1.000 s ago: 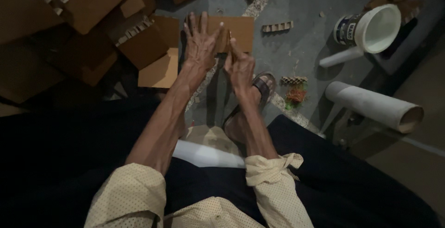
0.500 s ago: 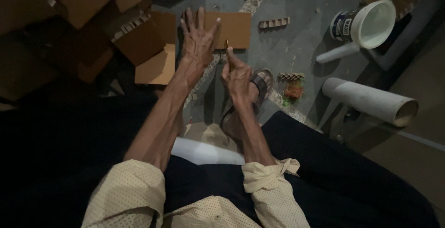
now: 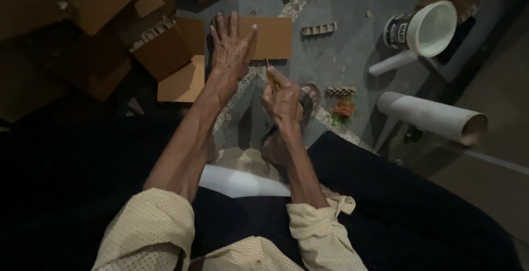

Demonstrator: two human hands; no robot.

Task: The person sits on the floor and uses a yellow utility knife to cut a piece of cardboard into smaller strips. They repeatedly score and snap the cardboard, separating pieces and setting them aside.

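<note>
Pressing flat with fingers spread, the left hand (image 3: 231, 48) was laid on a cardboard sheet (image 3: 273, 37); a thin blade (image 3: 270, 72) was gripped in the closed right hand (image 3: 284, 100).

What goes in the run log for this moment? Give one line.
left hand: flat on cardboard piece | right hand: grips thin tool near cardboard edge | nearby: white bucket, tube
</note>
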